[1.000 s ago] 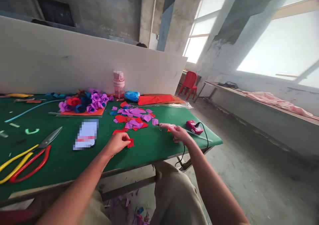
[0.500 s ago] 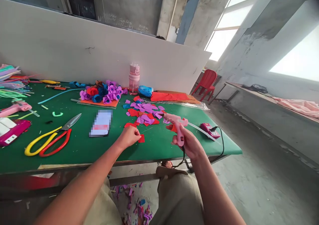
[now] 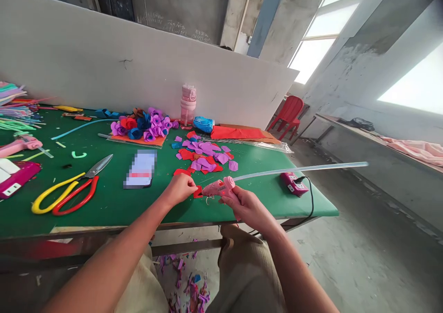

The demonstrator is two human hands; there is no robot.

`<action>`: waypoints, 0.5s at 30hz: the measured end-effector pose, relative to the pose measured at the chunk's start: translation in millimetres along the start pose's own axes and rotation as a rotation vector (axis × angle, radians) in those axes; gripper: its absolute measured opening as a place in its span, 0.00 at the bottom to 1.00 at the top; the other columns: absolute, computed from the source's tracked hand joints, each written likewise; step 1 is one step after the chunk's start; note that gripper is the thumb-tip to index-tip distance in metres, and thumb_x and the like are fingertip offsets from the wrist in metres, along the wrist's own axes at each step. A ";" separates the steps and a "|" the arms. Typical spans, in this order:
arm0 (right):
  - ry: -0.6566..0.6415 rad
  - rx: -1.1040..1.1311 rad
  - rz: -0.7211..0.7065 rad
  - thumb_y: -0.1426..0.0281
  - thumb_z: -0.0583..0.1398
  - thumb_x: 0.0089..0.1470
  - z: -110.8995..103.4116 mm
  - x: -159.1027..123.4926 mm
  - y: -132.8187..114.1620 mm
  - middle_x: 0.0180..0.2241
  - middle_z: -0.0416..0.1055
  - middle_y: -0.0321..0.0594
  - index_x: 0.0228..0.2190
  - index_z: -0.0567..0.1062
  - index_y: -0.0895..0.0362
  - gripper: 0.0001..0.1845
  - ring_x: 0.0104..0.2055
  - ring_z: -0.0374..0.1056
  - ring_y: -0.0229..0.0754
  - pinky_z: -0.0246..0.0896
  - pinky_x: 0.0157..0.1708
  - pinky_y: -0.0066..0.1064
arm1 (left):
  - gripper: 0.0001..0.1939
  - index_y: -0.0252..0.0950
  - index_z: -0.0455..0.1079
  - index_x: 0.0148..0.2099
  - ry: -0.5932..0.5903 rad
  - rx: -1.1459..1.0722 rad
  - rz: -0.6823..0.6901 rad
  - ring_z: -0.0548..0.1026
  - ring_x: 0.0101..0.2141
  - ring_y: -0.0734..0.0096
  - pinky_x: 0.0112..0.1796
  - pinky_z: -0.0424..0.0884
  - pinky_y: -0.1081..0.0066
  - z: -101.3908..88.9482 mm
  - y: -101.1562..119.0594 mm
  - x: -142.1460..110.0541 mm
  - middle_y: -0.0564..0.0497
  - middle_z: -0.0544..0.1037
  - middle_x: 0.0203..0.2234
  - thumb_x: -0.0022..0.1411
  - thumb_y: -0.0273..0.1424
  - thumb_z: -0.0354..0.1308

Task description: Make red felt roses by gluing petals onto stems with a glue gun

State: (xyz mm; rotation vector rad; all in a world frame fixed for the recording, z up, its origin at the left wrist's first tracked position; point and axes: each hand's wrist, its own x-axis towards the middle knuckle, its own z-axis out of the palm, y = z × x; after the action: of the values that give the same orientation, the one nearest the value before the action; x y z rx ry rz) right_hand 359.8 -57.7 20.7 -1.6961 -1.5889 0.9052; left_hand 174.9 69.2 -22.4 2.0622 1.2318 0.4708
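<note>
My left hand (image 3: 179,189) pinches a small red felt piece (image 3: 197,192) just above the green table (image 3: 114,202) near its front edge. My right hand (image 3: 242,203) grips a pink glue gun (image 3: 218,188) whose nozzle points left and touches the red piece. A long clear glue stick (image 3: 301,169) sticks out of the gun's back to the right. A pile of purple and red felt petals (image 3: 204,156) lies just beyond both hands.
Yellow and red scissors (image 3: 67,190) and a phone (image 3: 140,169) lie to the left. Finished felt roses (image 3: 141,126), a pink bottle (image 3: 188,104) and a white board (image 3: 104,68) are at the back. A pink power block (image 3: 293,183) sits right. Scraps litter the floor.
My right hand lifted the glue gun from the table and swung its nozzle left to the red piece. The view shifted left, showing more of the table.
</note>
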 end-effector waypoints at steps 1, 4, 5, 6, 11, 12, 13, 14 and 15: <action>0.007 -0.010 -0.013 0.58 0.54 0.53 1.0 0.4 0.3 0.18 0.59 0.31 0.31 0.71 0.58 0.16 0.18 0.53 0.32 0.47 0.17 0.23 | 0.13 0.34 0.68 0.16 0.000 0.002 -0.002 0.65 0.20 0.74 0.22 0.55 0.74 -0.1 0.1 -0.2 0.54 0.68 0.13 0.46 0.35 0.54; 0.015 -0.055 -0.041 0.60 0.53 0.54 2.4 1.7 -0.4 0.17 0.58 0.31 0.31 0.71 0.57 0.15 0.18 0.52 0.32 0.46 0.17 0.23 | 0.12 0.35 0.69 0.17 -0.001 0.003 -0.002 0.67 0.21 0.73 0.23 0.56 0.73 -0.5 0.3 -0.6 0.53 0.71 0.14 0.47 0.34 0.54; 0.015 -0.072 -0.047 0.60 0.52 0.54 2.6 2.3 -1.0 0.17 0.58 0.31 0.30 0.71 0.57 0.15 0.18 0.51 0.32 0.46 0.17 0.24 | 0.12 0.35 0.69 0.17 0.000 0.003 -0.001 0.67 0.21 0.73 0.23 0.57 0.73 -0.7 0.5 -0.8 0.52 0.72 0.14 0.47 0.33 0.54; 0.015 -0.091 -0.054 0.60 0.52 0.54 3.0 2.8 -1.4 0.18 0.59 0.31 0.30 0.71 0.57 0.14 0.19 0.52 0.32 0.46 0.18 0.24 | 0.12 0.35 0.70 0.17 0.003 0.002 0.000 0.68 0.21 0.73 0.24 0.57 0.73 -0.8 0.9 -1.0 0.52 0.72 0.15 0.47 0.33 0.54; 0.030 -0.171 -0.105 0.60 0.51 0.55 5.7 5.3 -2.6 0.21 0.65 0.34 0.29 0.70 0.57 0.14 0.21 0.54 0.34 0.47 0.20 0.25 | 0.12 0.35 0.69 0.16 0.011 -0.007 -0.003 0.66 0.20 0.74 0.24 0.57 0.74 -1.8 4.0 -1.9 0.53 0.71 0.13 0.47 0.32 0.56; 0.031 -0.184 -0.110 0.60 0.51 0.55 6.2 5.6 -2.9 0.22 0.65 0.34 0.29 0.70 0.57 0.15 0.21 0.54 0.34 0.47 0.21 0.25 | 0.12 0.35 0.69 0.15 0.012 -0.006 -0.005 0.66 0.20 0.74 0.24 0.57 0.74 -2.1 4.8 -2.2 0.54 0.70 0.13 0.47 0.32 0.56; 0.029 -0.196 -0.113 0.60 0.51 0.55 6.5 5.9 -3.3 0.22 0.66 0.34 0.28 0.70 0.57 0.15 0.22 0.55 0.35 0.47 0.21 0.25 | 0.12 0.35 0.69 0.15 0.013 -0.005 -0.007 0.65 0.20 0.74 0.24 0.56 0.74 -2.4 5.5 -2.5 0.54 0.69 0.12 0.47 0.33 0.56; 0.028 -0.207 -0.112 0.60 0.51 0.56 6.7 6.1 -3.9 0.22 0.66 0.35 0.28 0.69 0.57 0.15 0.22 0.56 0.35 0.47 0.21 0.26 | 0.12 0.35 0.69 0.15 0.014 -0.004 -0.008 0.65 0.20 0.75 0.23 0.56 0.74 -2.8 6.3 -2.8 0.54 0.69 0.12 0.47 0.33 0.57; 0.025 -0.217 -0.110 0.60 0.50 0.56 6.8 6.3 -4.7 0.23 0.67 0.35 0.28 0.69 0.56 0.15 0.22 0.57 0.36 0.47 0.22 0.26 | 0.12 0.34 0.69 0.15 0.013 -0.003 -0.010 0.65 0.20 0.75 0.23 0.56 0.74 -3.1 7.0 -3.1 0.54 0.68 0.12 0.47 0.33 0.57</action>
State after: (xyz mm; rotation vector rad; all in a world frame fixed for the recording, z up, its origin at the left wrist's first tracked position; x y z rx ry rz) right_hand 351.7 -51.1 20.4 -1.7372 -1.7978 0.6748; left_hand 175.9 65.4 -15.2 2.0525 1.2478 0.4820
